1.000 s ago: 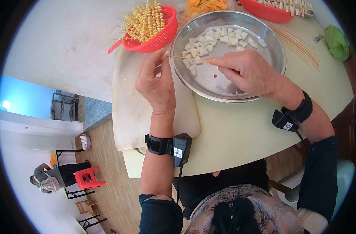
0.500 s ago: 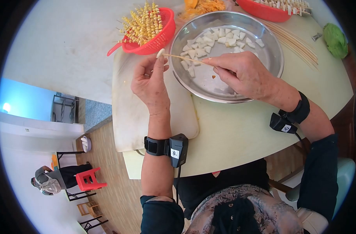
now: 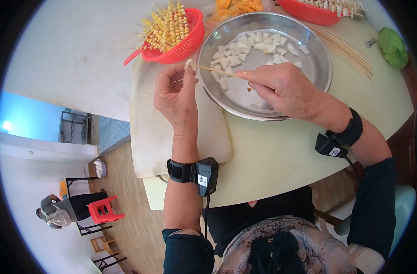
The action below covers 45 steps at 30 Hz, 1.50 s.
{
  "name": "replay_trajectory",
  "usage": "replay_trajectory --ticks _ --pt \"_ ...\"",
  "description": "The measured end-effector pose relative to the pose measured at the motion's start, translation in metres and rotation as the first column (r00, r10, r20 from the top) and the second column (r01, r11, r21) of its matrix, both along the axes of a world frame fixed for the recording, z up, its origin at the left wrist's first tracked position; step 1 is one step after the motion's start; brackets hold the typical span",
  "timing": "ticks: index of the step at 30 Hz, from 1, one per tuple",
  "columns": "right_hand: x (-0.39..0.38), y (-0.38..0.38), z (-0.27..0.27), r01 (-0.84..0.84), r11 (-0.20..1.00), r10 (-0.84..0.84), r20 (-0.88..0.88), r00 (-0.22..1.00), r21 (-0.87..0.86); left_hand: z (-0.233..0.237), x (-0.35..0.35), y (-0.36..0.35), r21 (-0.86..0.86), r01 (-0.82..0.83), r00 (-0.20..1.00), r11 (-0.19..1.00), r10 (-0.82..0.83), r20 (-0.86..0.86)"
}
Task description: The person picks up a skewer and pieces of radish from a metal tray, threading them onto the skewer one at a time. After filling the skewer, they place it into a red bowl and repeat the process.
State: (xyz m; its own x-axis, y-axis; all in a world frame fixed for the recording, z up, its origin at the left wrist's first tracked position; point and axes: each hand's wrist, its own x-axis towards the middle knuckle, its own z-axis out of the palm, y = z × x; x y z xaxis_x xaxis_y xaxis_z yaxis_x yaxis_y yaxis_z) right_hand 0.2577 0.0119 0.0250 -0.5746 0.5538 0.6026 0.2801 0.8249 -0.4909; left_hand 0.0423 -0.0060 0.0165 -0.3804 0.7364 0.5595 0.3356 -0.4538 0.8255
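Observation:
My right hand grips a thin wooden skewer over the near part of a round steel basin. The skewer's far end meets a small white chunk, pinched between the thumb and fingers of my left hand. That hand is raised above a white cutting board, at the basin's left side. Many cut white pieces lie in the far half of the basin. One small brown bit rests on its bottom.
A red colander of yellow-loaded skewers stands beyond my left hand. Bare skewers lie right of the basin, near a green cabbage. Another red basket holds white skewers. A person stands in the room at left.
Both hands stay almost in place, with the skewer still at the white chunk. The chunk sits slightly more tilted at the fingertips, and the right hand has shifted very slightly left.

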Motion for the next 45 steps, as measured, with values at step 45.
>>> replay_trajectory --ticks 45 --pt "0.004 0.012 0.013 -0.044 0.770 -0.137 -0.233 0.963 -0.636 0.011 0.019 -0.014 -0.288 0.238 0.952 0.927 -0.282 -0.118"
